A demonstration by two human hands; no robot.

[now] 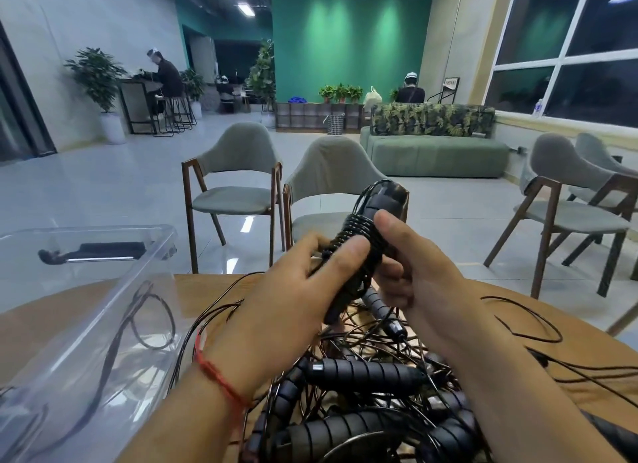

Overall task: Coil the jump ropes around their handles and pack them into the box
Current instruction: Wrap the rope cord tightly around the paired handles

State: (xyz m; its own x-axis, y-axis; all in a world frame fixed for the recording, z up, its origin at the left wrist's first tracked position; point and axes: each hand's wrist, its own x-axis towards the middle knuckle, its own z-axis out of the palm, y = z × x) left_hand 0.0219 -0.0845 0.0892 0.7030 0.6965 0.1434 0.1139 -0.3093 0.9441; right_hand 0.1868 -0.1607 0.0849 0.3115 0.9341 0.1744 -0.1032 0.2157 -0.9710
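- I have both hands raised above the desk (103,310), holding one pair of black handles (366,248) pressed together, with thin cord already wound in tight turns around their upper half.
- My left hand (293,290) is curled around the lower part of the bundle, its fingers pinching the cord against the handles near the wraps.
- My right hand (411,272) is closed on the bundle from the other side, thumb laid across the coils to hold them down.
- I judge the step in hand to be the coiling of this rope: a loop still arcs free past the top of the handles, so the winding looks unfinished.
- The next move, as I read it, calls for taking up that slack and securing the end so the wraps do not spring loose, then carrying the bundle left to the box (114,266).
- That clear plastic box sits at the desk's left edge; at least one rope lies inside it.
- Beneath my hands a tangled heap of ropes (362,386) waits on the desk, cords crossing one another, so pulling one out could drag others along.
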